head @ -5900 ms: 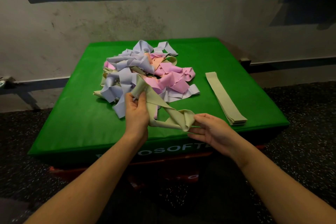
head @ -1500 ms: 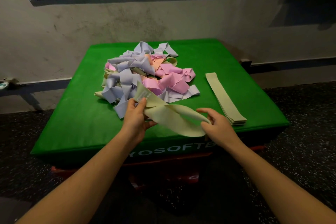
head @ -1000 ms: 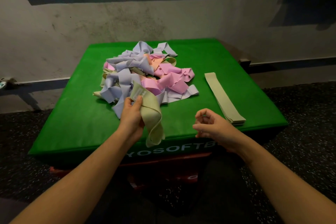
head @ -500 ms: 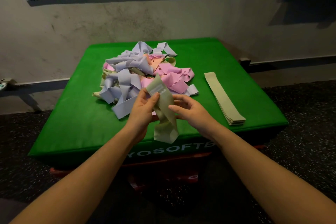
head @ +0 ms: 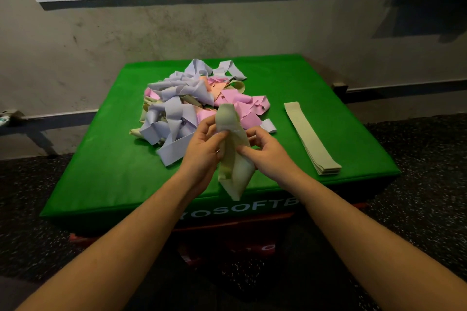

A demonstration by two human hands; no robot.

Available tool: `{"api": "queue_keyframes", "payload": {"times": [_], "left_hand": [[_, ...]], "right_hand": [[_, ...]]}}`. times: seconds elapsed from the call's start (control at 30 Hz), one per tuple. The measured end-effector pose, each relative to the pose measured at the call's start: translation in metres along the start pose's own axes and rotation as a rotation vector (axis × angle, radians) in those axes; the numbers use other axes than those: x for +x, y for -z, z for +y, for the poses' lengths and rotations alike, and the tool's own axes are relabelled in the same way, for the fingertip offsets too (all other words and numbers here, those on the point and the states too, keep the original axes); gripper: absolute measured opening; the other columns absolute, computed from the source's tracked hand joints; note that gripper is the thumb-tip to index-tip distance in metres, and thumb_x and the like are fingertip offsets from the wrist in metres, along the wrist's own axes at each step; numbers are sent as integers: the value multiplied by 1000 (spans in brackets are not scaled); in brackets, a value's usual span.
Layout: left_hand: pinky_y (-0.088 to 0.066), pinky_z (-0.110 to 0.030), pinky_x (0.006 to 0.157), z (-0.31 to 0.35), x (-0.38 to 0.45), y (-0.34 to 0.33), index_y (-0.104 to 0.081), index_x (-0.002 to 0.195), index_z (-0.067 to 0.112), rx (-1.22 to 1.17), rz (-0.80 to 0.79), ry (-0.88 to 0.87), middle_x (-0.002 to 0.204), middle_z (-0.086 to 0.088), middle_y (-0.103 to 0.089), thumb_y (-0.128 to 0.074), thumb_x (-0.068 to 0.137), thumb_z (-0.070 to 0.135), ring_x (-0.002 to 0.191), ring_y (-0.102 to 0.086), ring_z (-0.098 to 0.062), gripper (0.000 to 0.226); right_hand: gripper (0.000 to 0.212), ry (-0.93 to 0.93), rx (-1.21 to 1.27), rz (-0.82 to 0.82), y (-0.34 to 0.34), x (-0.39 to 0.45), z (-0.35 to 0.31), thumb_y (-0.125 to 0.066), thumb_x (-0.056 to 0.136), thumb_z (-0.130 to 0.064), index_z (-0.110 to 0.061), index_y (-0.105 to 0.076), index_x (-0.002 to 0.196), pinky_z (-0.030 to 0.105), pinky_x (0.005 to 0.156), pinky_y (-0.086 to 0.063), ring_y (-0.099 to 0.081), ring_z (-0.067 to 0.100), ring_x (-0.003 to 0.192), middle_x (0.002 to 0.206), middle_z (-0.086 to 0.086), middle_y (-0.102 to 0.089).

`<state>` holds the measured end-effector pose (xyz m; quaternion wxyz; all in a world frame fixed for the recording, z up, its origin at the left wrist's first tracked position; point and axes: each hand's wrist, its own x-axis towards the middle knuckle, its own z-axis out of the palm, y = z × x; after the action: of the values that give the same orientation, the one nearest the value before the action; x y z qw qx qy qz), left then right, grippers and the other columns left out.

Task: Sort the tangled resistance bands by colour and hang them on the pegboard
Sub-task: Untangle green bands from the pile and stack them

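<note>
Presently, fingers (head: 222, 134) of left hand (head: 202, 151) and right hand (head: 267, 151) pinch one green band (head: 233, 159), hanging just before the tangled pile (head: 192, 108): sorting step, judged early. Next: flatten it, lay it on the green stack (head: 310, 137) right of pile; stacks: one; piles: one.

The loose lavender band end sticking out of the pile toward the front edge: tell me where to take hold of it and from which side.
Pinch the free flat end of the lavender band, coming from the front left. That tail lies flat on the green mat, clear of the tangled pile, with nothing over it; farther up it runs under other loops. The left hand is nearest, but both hands hold the olive band.
</note>
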<state>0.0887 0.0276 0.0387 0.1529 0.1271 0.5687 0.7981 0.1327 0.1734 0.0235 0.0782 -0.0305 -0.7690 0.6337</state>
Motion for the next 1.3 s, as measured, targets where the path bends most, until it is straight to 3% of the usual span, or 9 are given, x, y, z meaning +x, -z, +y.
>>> {"api": "queue_keyframes", "payload": {"times": [0.2,0.33,0.53,0.63,0.77,0.97,1.1,1.2,1.3], "left_hand": [[-53,-40,82,0,3,4,-60,102,17,7,50,16,103,-6,-67,-55,99,17,97,-63,-15,6],[-51,-25,76,2,5,3,-59,90,17,54,94,-29,94,-5,-65,-56,99,15,89,-61,-12,9],[-53,-33,75,8,3,0,-60,95,20,24,66,-28,97,-3,-68,-57,98,16,94,-64,-16,6],[-54,-29,75,11,4,-3,-62,100,22,94,63,-66,95,1,-71,-58,98,14,94,-65,-13,9],[-52,-21,74,15,8,-5,-62,107,20,124,56,-86,92,2,-73,-60,96,8,90,-66,-6,16],[-55,-32,76,17,14,-9,-48,110,15,-84,72,-31,94,-1,-74,-55,95,-3,90,-68,-15,25],[-54,-36,80,13,13,-9,-49,126,5,-241,51,157,120,-15,-68,-63,93,14,97,-68,-22,38],[-49,-35,80,15,9,-8,-70,117,13,-171,-127,437,104,-10,-71,-57,90,50,89,-66,-21,47],[-49,-34,80,10,6,-11,-71,115,14,-107,-151,515,101,-10,-72,-61,88,47,87,-66,-20,44]], "right_hand": [[14,-21,36,-114,4,-1,-5,-65,94,-16,-30,-68,95,45,80,-58,-64,24,89,99,16,-68],[19,54,50,-48,1,-3,-9,-66,93,-11,-30,-68,94,34,70,-53,-59,18,80,85,4,-66],[37,40,-5,17,1,-2,-11,-71,88,-10,-20,-46,115,47,66,-59,-65,26,79,85,14,-62],[54,19,-36,88,4,2,-6,-75,86,-15,-21,-41,128,42,65,-54,-53,19,72,76,7,-48],[17,17,-200,-2,6,6,-2,-71,87,-36,-26,-72,100,35,79,-44,-52,15,86,88,0,-59],[17,37,4,-25,2,0,-7,-58,98,-9,-17,-62,113,18,83,-51,-63,0,92,100,-6,-67],[19,65,58,16,0,2,-13,-54,98,-16,-30,-59,110,37,96,-52,-64,16,109,115,4,-68],[21,53,56,-14,4,3,-14,-52,101,-13,-30,-59,111,40,102,-49,-62,19,114,119,3,-67],[22,37,73,-61,9,3,-16,-49,103,-11,-26,-58,116,31,93,-52,-64,8,104,113,-1,-68]]}}
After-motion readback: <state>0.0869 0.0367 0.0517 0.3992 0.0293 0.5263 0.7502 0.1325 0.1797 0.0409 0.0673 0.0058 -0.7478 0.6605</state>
